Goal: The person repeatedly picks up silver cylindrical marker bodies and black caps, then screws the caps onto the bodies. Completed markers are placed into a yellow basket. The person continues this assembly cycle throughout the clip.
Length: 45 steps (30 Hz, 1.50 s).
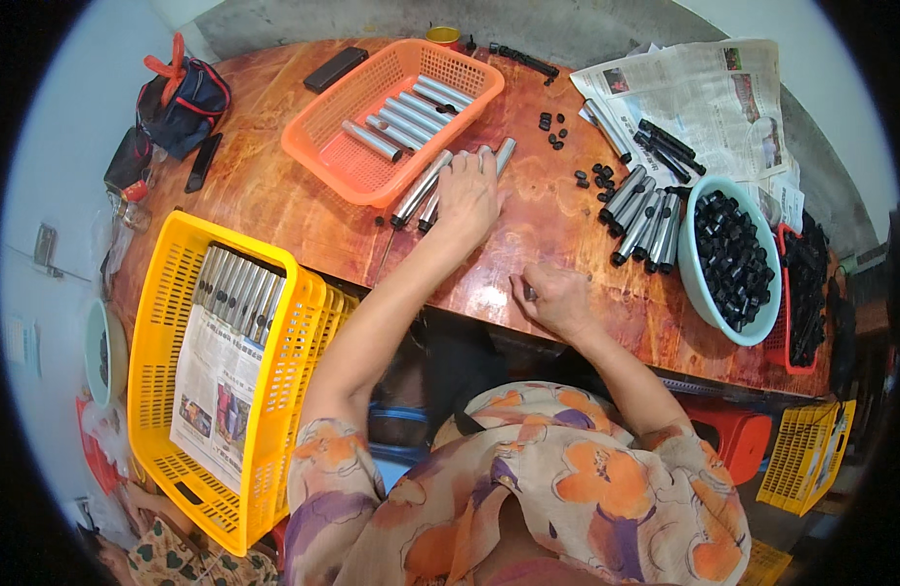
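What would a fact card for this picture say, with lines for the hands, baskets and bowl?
Left hand: over silver tubes beside the orange basket
Right hand: curled at the front edge of the table; contents hard to tell
Orange basket: more tubes lying inside
Yellow crate: at the left, with a row of tubes and newspaper
Pale blue bowl: at the right, heaped with small black pieces
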Tool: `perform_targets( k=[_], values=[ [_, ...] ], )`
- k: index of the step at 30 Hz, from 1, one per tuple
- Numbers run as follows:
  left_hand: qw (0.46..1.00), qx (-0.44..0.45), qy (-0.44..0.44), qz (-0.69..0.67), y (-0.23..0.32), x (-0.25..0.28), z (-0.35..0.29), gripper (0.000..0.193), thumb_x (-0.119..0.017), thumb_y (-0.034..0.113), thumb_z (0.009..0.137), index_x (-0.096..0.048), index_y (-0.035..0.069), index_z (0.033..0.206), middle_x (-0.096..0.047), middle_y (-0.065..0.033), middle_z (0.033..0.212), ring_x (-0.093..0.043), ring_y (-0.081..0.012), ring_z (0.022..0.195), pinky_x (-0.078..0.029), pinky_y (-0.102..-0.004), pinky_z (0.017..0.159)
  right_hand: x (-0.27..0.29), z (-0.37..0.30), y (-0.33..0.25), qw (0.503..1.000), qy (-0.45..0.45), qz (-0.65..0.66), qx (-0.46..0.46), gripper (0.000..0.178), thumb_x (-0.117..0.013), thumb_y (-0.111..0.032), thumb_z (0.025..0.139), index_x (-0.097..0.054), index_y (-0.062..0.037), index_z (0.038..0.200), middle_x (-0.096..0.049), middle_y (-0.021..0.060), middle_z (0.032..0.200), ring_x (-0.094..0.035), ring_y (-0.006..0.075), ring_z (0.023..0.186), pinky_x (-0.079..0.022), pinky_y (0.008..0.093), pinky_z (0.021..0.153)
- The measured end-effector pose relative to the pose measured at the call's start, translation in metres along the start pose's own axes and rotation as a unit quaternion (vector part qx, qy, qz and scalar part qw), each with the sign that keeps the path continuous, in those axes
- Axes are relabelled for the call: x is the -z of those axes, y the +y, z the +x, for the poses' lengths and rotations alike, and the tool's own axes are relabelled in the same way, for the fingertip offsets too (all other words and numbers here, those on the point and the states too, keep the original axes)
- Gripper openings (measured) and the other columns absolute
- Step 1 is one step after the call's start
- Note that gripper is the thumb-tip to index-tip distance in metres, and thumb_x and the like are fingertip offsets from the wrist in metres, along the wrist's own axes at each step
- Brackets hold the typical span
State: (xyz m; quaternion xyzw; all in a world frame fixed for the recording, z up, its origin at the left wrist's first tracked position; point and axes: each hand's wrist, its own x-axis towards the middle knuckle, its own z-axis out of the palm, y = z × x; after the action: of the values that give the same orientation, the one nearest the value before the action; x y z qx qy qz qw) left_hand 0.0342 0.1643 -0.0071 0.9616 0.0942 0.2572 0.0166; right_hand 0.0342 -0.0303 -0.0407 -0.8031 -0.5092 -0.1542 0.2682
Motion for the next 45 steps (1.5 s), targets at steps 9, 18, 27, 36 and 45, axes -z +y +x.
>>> perform_targets(
  k=[9, 18, 27, 36, 45],
  values=[
    [0.98, 0.153, -0.055, 0.111, 0.015, -0.066, 0.028, 0.035, -0.061, 0.027, 0.076, -0.059, -0.002, 0.096, -0.052, -0.0135, 0.096, -0.051, -0.0271, 0.089, -0.041, -0.0381, 0.074, -0.003, -0.001, 0.006, 0.999, 0.006, 0.031, 0.015, 0.024, -0.065, -0.019, 0.077, -0.049, -0.0088, 0.062, -0.053, 0.0102, 0.055, -0.056, 0.0255, 0.049, -0.046, 0.0361, 0.045],
    [0.985, 0.136, -0.059, -0.09, 0.031, -0.072, 0.017, 0.033, -0.062, 0.018, 0.072, -0.054, -0.002, 0.097, -0.058, -0.0218, 0.093, -0.06, -0.0357, 0.088, -0.049, -0.044, 0.07, -0.003, -0.001, 0.004, 0.998, 0.018, 0.051, 0.039, 0.027, -0.068, -0.018, 0.076, -0.048, -0.0084, 0.062, -0.051, 0.0099, 0.053, -0.054, 0.025, 0.045, -0.041, 0.0357, 0.043],
    [0.745, 0.306, 0.105, -0.584, -0.047, 0.139, -0.032, 0.026, -0.065, 0.021, 0.075, -0.06, 0.004, 0.094, -0.061, -0.0059, 0.073, -0.058, -0.015, 0.066, -0.047, -0.0302, 0.062, 0.003, 0.001, 0.0, 0.999, -0.005, 0.05, -0.003, 0.027, -0.068, -0.017, 0.078, -0.049, -0.0078, 0.061, -0.05, 0.0108, 0.054, -0.052, 0.0278, 0.047, -0.041, 0.0366, 0.045],
    [0.349, 0.584, 0.541, -0.495, -0.36, 0.206, -0.31, 0.011, -0.065, 0.009, 0.084, -0.058, 0.009, 0.093, -0.062, -0.0071, 0.086, -0.061, -0.0185, 0.07, -0.052, -0.0295, 0.06, -0.001, 0.005, -0.008, 0.998, -0.034, 0.05, 0.013, 0.025, -0.067, -0.014, 0.08, -0.05, -0.0045, 0.064, -0.048, 0.0129, 0.054, -0.049, 0.0293, 0.044, -0.038, 0.0365, 0.043],
    [0.293, 0.607, 0.62, -0.402, -0.455, 0.133, -0.397, 0.008, -0.053, 0.012, 0.093, -0.058, 0.005, 0.094, -0.059, -0.0066, 0.088, -0.057, -0.0187, 0.078, -0.048, -0.0271, 0.065, 0.001, 0.005, -0.012, 0.996, -0.084, 0.007, -0.009, 0.02, -0.066, -0.009, 0.08, -0.053, -0.004, 0.066, -0.049, 0.0131, 0.055, -0.049, 0.0299, 0.045, -0.037, 0.038, 0.043]
  ],
)
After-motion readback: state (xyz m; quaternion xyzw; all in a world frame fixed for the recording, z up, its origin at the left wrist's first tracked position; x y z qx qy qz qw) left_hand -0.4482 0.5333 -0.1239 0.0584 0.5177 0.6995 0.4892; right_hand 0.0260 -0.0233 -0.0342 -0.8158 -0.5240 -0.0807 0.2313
